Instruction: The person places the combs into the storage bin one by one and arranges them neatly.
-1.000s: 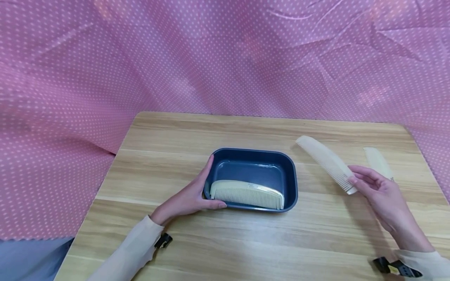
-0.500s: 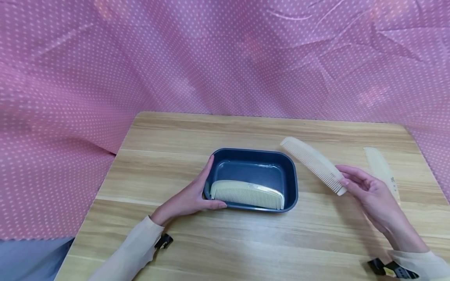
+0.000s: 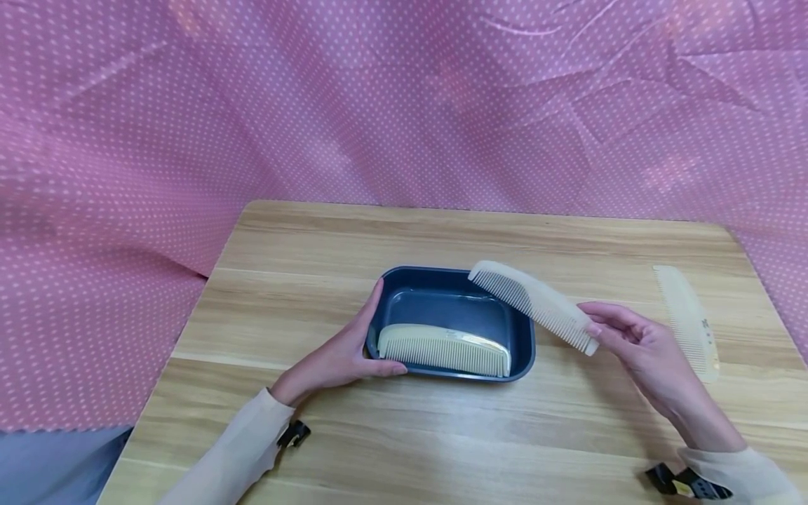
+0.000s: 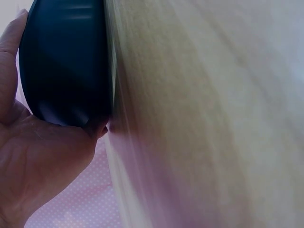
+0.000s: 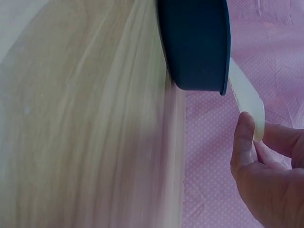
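A dark blue rectangular tray (image 3: pixel 459 306) stands at the middle of the table, a cream comb (image 3: pixel 445 347) lying along its near side. My left hand (image 3: pixel 344 354) holds the tray's left end, thumb along the near wall and fingers up the left side; the left wrist view shows the palm against the tray's outside (image 4: pixel 66 61). My right hand (image 3: pixel 644 361) pinches the near end of a second comb (image 3: pixel 536 301) between thumb and fingers. That comb slants over the tray's right rim, teeth towards the tray; the right wrist view shows it (image 5: pixel 248 97) above rim level.
A third cream comb (image 3: pixel 688 322) with small dark markings lies on the table (image 3: pixel 315 252) to the right, beyond my right hand. Pink dotted cloth (image 3: pixel 404 105) hangs behind the table's far edge and at its left.
My right hand has moved left with its comb, whose far end now overlaps the tray. More of the comb on the right table shows. The left hand and tray have stayed put.
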A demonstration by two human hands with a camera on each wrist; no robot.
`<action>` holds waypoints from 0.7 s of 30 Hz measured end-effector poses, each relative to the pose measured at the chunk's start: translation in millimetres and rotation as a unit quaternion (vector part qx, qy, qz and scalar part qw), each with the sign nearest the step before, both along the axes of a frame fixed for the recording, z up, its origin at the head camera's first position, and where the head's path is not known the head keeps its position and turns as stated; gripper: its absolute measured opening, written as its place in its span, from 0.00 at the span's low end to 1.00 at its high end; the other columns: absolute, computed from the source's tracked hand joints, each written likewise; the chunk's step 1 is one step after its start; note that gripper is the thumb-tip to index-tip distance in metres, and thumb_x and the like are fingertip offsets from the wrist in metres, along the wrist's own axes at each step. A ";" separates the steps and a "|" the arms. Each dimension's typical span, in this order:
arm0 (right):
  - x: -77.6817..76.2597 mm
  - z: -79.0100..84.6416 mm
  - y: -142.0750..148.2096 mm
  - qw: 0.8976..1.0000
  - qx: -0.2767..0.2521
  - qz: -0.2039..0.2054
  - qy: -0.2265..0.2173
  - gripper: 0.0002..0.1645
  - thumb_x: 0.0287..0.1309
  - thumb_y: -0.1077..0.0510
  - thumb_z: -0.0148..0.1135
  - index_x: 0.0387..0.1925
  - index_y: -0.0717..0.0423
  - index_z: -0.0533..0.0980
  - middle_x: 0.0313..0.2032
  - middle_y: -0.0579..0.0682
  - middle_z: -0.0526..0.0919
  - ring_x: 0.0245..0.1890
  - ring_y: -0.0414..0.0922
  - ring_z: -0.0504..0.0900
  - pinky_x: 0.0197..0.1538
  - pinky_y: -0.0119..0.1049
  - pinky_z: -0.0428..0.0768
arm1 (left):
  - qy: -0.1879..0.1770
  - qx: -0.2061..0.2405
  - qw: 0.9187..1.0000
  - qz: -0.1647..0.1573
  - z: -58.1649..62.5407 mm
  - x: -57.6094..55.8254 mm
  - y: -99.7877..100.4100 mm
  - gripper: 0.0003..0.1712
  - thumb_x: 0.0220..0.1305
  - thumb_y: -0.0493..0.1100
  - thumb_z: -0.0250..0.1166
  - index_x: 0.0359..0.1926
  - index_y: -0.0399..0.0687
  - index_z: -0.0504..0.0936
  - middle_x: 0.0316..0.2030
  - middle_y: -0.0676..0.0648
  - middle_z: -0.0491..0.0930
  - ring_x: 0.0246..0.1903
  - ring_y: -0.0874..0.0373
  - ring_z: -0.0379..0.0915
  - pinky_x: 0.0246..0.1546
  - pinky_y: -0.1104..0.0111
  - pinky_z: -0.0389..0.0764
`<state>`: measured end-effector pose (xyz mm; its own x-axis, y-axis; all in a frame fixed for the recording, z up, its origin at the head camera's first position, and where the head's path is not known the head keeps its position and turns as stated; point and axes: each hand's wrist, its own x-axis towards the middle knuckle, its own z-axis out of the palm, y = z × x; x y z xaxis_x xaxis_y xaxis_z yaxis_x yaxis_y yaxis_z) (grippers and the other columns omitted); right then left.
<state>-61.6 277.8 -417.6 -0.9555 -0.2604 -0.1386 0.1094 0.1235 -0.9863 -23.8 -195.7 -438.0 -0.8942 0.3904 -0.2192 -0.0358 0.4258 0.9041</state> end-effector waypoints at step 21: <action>-0.6 9.7 -36.9 0.995 0.090 0.032 0.008 0.22 0.77 0.59 0.69 0.67 0.61 0.82 0.52 0.43 0.90 0.47 0.39 0.88 0.47 0.32 0.86 | 0.002 0.003 1.000 -0.003 -2.3 -0.6 -0.8 0.80 0.63 0.57 0.83 0.87 0.73 0.23 0.87 0.60 0.31 0.85 0.55 0.31 0.80 0.40 0.44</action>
